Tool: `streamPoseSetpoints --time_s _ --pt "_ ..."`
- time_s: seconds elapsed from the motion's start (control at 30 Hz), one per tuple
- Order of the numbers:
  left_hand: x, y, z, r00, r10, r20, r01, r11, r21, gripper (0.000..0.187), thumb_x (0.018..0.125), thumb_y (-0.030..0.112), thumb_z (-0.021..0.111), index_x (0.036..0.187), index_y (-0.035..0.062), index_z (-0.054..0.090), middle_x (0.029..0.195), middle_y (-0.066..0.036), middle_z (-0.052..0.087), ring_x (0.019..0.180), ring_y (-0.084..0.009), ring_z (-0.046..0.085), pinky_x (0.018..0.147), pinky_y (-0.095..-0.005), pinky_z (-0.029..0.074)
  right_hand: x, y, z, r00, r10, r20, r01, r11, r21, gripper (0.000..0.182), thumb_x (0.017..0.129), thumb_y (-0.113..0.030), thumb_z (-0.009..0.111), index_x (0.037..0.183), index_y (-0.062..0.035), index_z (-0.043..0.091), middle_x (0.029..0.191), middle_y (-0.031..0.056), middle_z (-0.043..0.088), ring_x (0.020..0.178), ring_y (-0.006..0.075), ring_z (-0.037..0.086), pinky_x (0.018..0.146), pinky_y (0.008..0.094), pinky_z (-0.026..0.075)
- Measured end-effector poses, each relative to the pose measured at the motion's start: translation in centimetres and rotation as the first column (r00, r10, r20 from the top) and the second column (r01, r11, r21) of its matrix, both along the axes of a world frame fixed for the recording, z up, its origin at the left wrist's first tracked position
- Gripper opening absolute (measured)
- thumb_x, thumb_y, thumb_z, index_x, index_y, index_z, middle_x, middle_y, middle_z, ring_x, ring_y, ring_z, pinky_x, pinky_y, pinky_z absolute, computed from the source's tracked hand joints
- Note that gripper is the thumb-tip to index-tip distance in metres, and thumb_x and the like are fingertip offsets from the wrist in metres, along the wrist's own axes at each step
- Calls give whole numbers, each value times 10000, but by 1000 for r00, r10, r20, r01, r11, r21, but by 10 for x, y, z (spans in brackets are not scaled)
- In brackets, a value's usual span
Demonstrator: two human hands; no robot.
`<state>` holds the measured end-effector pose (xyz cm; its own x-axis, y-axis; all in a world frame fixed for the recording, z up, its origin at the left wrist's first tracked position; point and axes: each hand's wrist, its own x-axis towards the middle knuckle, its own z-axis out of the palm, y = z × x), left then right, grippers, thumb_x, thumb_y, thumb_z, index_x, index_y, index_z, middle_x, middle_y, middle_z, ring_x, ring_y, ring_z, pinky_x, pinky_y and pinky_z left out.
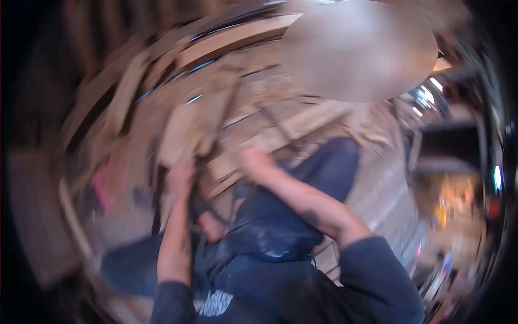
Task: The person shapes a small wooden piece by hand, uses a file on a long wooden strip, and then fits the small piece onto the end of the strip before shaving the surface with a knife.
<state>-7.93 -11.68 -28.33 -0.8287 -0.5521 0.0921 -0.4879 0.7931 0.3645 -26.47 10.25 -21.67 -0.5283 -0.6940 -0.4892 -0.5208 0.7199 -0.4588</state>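
My left hand (pixel 181 177) is at the near end of a pale, flat wooden board (pixel 191 127). Blur hides its fingers, so whether it grips the board or only lies by it cannot be told. Over a light wooden plank (pixel 224 164) in front of my lap is my right hand (pixel 254 161), its fingers also smeared by motion. No object can be made out in the right hand. I sit on the floor with bent legs, and a bare foot (pixel 214 227) shows between my forearms.
Several boards and offcuts surround me, among them a long curved-looking beam (pixel 237 40) at the far side. A pink item (pixel 109 181) is at the left. Wood shavings (pixel 373 132) lie beyond my right knee. To the right stands a dark box-like object (pixel 450 146) near blurred clutter.
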Motion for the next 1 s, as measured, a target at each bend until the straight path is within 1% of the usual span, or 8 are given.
streamPoseSetpoints --time_s 0.03,0.1,0.17,0.23,0.33,0.6,0.83,1.0 --pt "-11 6 18 972 188 141 -209 967 146 482 1019 476 512 1008 70 771 911 -239 733 858 -448 708 755 -545 554 2 -4 23 995 -75 70 77 996 -36 302 1036 -243 491 1143 -37 684 854 222 729 808 367 747 707 494 587" --pt "-19 6 27 967 205 150 -230 957 176 542 1014 513 533 957 26 761 891 -262 724 860 -460 712 762 -552 564 1 -13 69 954 -216 210 240 966 -97 330 1045 -198 508 1328 -95 643 833 230 713 773 348 746 695 458 587" --pt "-28 4 44 974 179 140 -205 958 202 531 1033 529 503 1056 23 663 832 -289 708 823 -473 714 720 -571 567 5 -17 70 989 -36 -142 -11 947 -322 484 1016 -133 554 1493 -213 542 815 240 697 754 379 729 687 467 579" --pt "-18 7 42 973 181 147 -207 960 189 548 1038 543 491 1074 23 658 830 -286 711 818 -466 717 722 -571 569 21 -7 73 968 61 -243 -132 949 -288 640 989 -95 582 1575 -309 441 823 248 687 758 417 711 690 488 571" --pt "-23 5 37 969 171 176 -202 964 175 587 1040 566 476 1130 16 661 825 -267 720 800 -445 725 703 -551 576 26 -2 54 989 135 -66 -142 984 -106 702 954 -68 575 1590 -313 409 894 265 691 815 478 687 723 538 559" --pt "-20 3 39 968 155 197 -186 971 148 624 1030 591 481 1203 25 676 809 -235 735 791 -412 741 714 -519 591 18 -75 24 938 170 -303 -230 958 -174 779 912 -26 520 1617 -306 342 960 293 674 857 498 698 785 581 564" --pt "-18 4 45 972 163 171 -203 946 252 616 1031 576 481 1186 15 683 894 -272 733 885 -425 732 779 -522 583 33 8 43 957 219 -189 -241 966 -98 825 872 -15 565 1622 -274 338 951 287 685 816 480 701 741 570 567" --pt "-18 0 37 975 155 159 -193 947 258 625 1033 578 474 1162 4 685 884 -278 728 867 -439 727 776 -535 576 25 -58 11 946 181 -270 -233 956 -177 811 898 -47 565 1631 -273 302 951 318 688 832 483 701 753 566 569"
